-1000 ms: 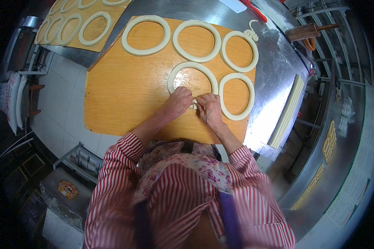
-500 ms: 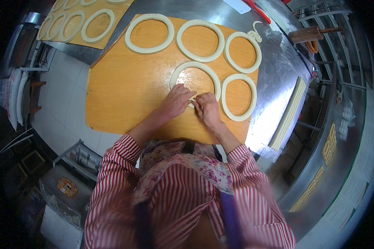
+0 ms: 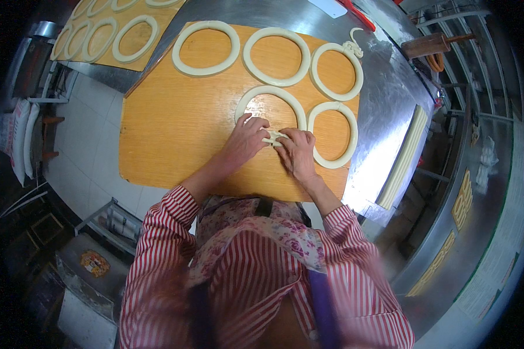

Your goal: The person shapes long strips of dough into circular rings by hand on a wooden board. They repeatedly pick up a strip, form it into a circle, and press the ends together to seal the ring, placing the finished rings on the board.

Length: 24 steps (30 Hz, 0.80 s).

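Note:
A pale dough ring [image 3: 272,91] lies on the wooden board [image 3: 174,134], its near side between my hands. My left hand [image 3: 247,138] is closed on the left end of that near side, fingers curled over the dough. Across from it, my right hand [image 3: 297,150] pinches the right end. Between the fingertips the dough looks uneven and ragged, with a small lumpy join. To the right sits another dough ring [image 3: 353,136], close beside the one I hold. Farther back are three more, a left ring [image 3: 175,49], a middle ring [image 3: 247,52] and a right ring [image 3: 315,72].
Dough scraps [image 3: 353,49] lie by the far right ring. Several long dough strips [image 3: 403,157] rest on the metal table [image 3: 384,125] at the right. A rolling pin [image 3: 425,46] and a red-handled tool [image 3: 358,14] are farther back. Another board [image 3: 102,61] with dough rings is far left.
My hands have moved slightly apart, and the lumpy dough between them shows more. The right hand has shifted a little to the right. The view has shifted slightly.

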### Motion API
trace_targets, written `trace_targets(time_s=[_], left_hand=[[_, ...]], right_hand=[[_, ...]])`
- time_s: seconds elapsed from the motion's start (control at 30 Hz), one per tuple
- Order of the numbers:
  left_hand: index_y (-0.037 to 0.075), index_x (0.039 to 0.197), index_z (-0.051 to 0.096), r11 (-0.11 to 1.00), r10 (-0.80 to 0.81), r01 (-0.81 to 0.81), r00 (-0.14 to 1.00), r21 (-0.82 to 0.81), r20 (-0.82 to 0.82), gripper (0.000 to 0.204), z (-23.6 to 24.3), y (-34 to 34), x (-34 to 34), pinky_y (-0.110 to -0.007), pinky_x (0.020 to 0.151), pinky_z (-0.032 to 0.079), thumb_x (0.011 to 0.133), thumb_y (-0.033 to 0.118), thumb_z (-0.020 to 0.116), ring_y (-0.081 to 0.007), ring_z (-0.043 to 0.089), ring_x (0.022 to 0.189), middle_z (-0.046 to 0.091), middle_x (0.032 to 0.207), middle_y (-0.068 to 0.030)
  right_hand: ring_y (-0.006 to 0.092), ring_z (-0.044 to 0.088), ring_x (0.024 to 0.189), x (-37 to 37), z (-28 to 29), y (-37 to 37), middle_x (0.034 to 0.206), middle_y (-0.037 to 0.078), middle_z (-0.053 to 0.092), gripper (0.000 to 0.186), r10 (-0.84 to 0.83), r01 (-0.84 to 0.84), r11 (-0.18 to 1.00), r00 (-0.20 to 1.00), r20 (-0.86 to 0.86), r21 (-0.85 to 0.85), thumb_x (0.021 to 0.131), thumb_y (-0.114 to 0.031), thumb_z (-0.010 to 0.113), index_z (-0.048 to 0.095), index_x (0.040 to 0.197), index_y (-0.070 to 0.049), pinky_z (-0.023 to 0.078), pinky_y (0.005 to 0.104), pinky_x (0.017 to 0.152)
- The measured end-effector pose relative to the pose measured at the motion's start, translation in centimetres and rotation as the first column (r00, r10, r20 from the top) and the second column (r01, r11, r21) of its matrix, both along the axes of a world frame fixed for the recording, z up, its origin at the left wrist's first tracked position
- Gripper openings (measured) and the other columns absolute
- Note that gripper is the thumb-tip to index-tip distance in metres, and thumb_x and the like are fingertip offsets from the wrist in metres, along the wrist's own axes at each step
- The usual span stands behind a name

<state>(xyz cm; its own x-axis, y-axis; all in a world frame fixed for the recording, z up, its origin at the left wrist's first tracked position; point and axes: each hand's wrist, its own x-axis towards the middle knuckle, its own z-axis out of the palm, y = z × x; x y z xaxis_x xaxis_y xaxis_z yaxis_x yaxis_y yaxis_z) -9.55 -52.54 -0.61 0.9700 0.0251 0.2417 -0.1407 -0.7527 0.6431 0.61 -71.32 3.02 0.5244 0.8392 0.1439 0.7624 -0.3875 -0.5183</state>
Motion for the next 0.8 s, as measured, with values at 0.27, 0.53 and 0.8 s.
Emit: trace_targets(time_s=[0.27, 0.53, 0.8], left_hand=[[0.006, 0.094, 0.070, 0.997, 0.026, -0.025, 1.000, -0.067, 0.010, 0.017, -0.7, -0.3, 0.5, -0.051, 0.112, 0.027, 0.083, 0.018, 0.072, -0.0256, 0.053, 0.121, 0.059, 0.118, -0.0077], [0.006, 0.095, 0.072, 0.991, 0.060, -0.056, 0.998, -0.118, 0.027, 0.018, -1.0, -1.1, 0.5, -0.052, 0.112, 0.026, 0.079, 0.014, 0.073, -0.0247, 0.053, 0.121, 0.060, 0.118, -0.0070], [0.006, 0.094, 0.072, 0.988, 0.107, -0.109, 0.994, -0.111, -0.024, 0.019, -1.8, -2.0, 0.0, -0.053, 0.114, 0.026, 0.076, 0.011, 0.076, -0.0253, 0.054, 0.121, 0.061, 0.119, -0.0074]], right_hand=[[0.0215, 0.055, 0.114, -0.3, -1.1, 0.7, 0.118, 0.004, 0.063, 0.014, -0.165, 0.172, 0.985, 0.973, -0.162, 0.032, 0.084, -0.008, 0.072, 0.072, 0.097, -0.004, 0.029, 0.0412, 0.103], [0.0201, 0.054, 0.116, -1.3, -1.3, 1.5, 0.117, 0.003, 0.062, 0.018, -0.216, 0.225, 0.974, 0.959, -0.184, 0.027, 0.078, -0.004, 0.073, 0.073, 0.096, -0.005, 0.028, 0.0438, 0.105], [0.0248, 0.054, 0.119, -1.7, -1.2, 0.8, 0.122, 0.006, 0.060, 0.019, -0.123, 0.124, 0.992, 0.992, -0.028, 0.031, 0.076, -0.003, 0.073, 0.071, 0.095, -0.004, 0.030, 0.0493, 0.106]])
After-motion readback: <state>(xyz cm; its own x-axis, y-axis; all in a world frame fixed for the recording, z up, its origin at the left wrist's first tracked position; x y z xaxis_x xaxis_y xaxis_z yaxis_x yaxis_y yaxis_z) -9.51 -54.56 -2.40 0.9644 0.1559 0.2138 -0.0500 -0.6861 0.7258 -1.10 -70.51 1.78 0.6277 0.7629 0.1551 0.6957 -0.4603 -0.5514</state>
